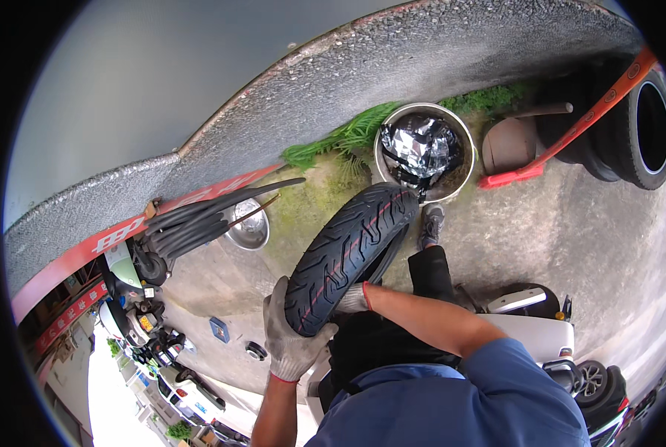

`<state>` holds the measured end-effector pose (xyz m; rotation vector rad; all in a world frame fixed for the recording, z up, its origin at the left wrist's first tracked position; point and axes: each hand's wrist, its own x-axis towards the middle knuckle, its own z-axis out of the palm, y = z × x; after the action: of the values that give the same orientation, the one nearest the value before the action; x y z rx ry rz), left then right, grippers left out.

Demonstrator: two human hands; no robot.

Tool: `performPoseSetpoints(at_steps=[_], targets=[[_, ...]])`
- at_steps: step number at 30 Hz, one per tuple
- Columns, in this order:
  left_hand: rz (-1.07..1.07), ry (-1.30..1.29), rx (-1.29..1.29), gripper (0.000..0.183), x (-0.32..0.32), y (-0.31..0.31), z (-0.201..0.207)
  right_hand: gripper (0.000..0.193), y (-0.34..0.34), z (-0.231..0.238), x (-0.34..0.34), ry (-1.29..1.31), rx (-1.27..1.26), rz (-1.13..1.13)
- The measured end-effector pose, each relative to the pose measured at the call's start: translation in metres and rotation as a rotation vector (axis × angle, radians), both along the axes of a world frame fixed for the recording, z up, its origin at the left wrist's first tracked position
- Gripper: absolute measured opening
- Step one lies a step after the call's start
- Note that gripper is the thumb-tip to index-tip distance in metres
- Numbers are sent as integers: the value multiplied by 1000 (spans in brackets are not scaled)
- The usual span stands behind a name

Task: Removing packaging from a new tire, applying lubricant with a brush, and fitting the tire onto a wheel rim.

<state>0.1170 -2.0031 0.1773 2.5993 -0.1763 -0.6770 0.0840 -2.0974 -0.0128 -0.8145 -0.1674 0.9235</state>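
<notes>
A black scooter tire (351,257) with a thin red line along its tread is held up, tilted, in front of my body. My left hand (292,335), in a grey knit work glove, wraps round its lower end, thumb and fingers on either side. My right hand (354,298), gloved too, reaches to the tire's inner side; its fingers are mostly hidden behind the rubber. Just past the tire's far end stands a round metal tub (463,175). Crumpled silver and black wrapping (422,145) lies in it.
A smaller metal basin (249,227) and a bundle of black tubes (191,227) are at the left. Large tires (638,141) and a red-handled dustpan (513,177) stand at the far right. A parked scooter (530,331) is close on my right. A rough wall (288,112) runs behind.
</notes>
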Motion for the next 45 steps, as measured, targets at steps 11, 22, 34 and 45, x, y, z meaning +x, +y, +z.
performPoseSetpoints(at_steps=[11, 22, 34, 45], targets=[[17, -13, 35, 113, -12, 11, -8, 33, -16, 8, 2, 1109, 944, -384], [286, -42, -164, 113, -15, 22, -6, 68, -40, 0, 20, 826, 1163, -940], [624, 60, -480, 116, -23, 13, -3, 48, -25, 7, 44, 912, 493, -1129], [580, 108, -471, 111, -29, -10, 3, 34, -48, 21, 45, 780, 765, -1223]])
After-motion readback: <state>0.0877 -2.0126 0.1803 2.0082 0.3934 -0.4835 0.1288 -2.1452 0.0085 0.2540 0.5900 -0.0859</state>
